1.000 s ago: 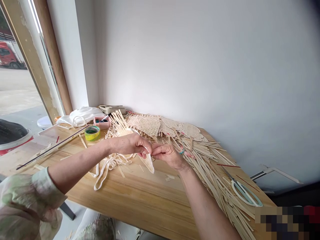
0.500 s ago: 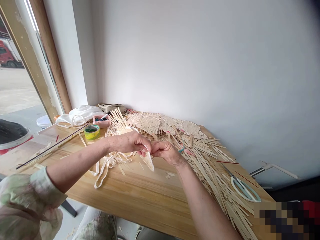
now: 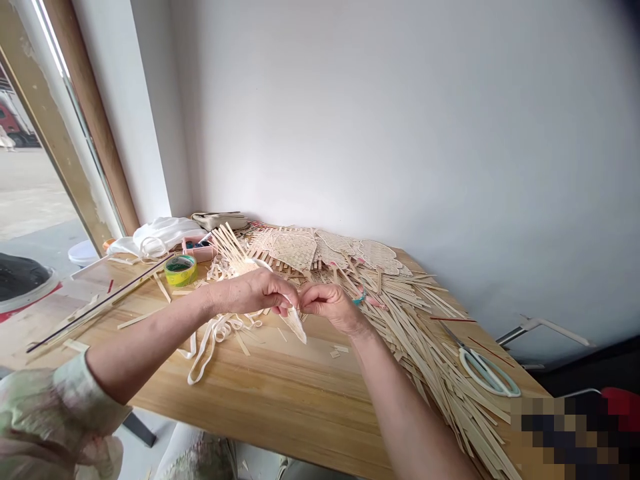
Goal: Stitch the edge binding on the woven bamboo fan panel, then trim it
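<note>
Both my hands meet over the middle of a wooden table (image 3: 280, 393). My left hand (image 3: 257, 292) is closed on a small woven bamboo piece (image 3: 295, 323), whose pale pointed end hangs below my fingers and whose loose strips (image 3: 231, 245) fan out behind the hand. My right hand (image 3: 327, 305) pinches the same piece at its edge, fingertips touching those of my left hand. A white ribbon-like strip (image 3: 210, 340) lies curled on the table under my left wrist.
A big heap of bamboo strips (image 3: 430, 347) covers the table's right side, with scissors (image 3: 483, 370) on it. Woven fan-shaped pieces (image 3: 300, 248) lie at the back. A green tape roll (image 3: 180, 270), a pink box (image 3: 199, 248), white cloth (image 3: 160, 233) and a long dark rod (image 3: 95, 303) lie left.
My hands have stayed together on the woven piece, with only small finger movements. The camera has shifted slightly, so the scene sits a little differently in view.
</note>
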Demonstrator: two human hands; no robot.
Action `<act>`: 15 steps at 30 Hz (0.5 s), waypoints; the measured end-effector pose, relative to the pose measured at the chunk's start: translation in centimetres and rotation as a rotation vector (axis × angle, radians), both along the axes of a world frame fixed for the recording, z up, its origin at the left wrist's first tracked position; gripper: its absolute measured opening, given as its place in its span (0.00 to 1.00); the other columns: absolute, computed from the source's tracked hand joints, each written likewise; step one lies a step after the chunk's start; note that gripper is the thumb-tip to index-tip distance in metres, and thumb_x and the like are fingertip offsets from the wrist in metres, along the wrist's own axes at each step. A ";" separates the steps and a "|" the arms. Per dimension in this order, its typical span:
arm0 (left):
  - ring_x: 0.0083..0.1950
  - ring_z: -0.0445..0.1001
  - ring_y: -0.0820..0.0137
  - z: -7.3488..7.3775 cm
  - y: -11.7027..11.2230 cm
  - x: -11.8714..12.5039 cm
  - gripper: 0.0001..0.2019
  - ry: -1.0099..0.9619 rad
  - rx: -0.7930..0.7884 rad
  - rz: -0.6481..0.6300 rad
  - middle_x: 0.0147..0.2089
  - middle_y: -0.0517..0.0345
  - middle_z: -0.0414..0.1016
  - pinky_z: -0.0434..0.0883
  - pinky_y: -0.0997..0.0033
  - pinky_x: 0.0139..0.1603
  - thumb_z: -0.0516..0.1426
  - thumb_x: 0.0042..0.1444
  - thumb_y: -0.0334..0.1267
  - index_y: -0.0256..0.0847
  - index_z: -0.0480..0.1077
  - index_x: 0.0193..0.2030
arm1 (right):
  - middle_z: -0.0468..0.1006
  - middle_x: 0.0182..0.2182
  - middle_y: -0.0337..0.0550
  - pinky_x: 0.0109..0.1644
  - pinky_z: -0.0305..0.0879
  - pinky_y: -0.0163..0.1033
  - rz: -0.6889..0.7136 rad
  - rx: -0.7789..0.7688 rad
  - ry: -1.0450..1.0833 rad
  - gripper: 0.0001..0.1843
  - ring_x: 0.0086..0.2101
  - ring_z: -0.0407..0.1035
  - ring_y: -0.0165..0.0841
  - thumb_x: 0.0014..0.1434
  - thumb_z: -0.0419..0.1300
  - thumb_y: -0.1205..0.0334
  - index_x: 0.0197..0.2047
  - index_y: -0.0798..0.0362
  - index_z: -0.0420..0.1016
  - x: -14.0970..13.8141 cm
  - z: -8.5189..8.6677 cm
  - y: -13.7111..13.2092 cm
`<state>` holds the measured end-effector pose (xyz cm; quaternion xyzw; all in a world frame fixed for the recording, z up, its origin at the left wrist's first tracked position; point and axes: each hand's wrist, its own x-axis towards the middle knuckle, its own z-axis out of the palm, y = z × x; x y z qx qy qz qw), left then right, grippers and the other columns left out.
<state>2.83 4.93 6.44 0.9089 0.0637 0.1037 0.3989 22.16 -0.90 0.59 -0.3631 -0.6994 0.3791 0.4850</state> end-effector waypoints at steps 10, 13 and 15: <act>0.31 0.71 0.76 -1.4 -1.6 -0.9 0.10 -0.142 0.354 0.083 0.30 0.55 0.73 0.66 0.80 0.32 0.48 0.58 0.30 0.35 0.70 0.35 | 0.73 0.35 0.42 0.36 0.65 0.34 -0.267 0.156 -0.053 0.10 0.31 0.67 0.29 0.50 0.62 0.61 0.37 0.51 0.75 -0.8 0.4 -2.6; 0.33 0.73 0.75 -2.8 -2.6 -1.1 0.09 -0.279 0.466 0.177 0.34 0.54 0.75 0.67 0.80 0.33 0.48 0.59 0.31 0.37 0.69 0.38 | 0.73 0.34 0.43 0.37 0.65 0.35 -0.557 0.229 -0.054 0.07 0.34 0.67 0.30 0.55 0.57 0.63 0.38 0.52 0.73 -0.9 -1.4 -4.9; 0.36 0.74 0.75 -3.7 -3.3 -1.1 0.10 -0.407 0.536 0.234 0.37 0.53 0.75 0.69 0.80 0.35 0.47 0.59 0.29 0.38 0.68 0.41 | 0.72 0.32 0.42 0.34 0.65 0.34 -0.698 0.245 -0.031 0.08 0.31 0.67 0.30 0.57 0.54 0.63 0.39 0.52 0.72 -1.3 -3.0 -6.5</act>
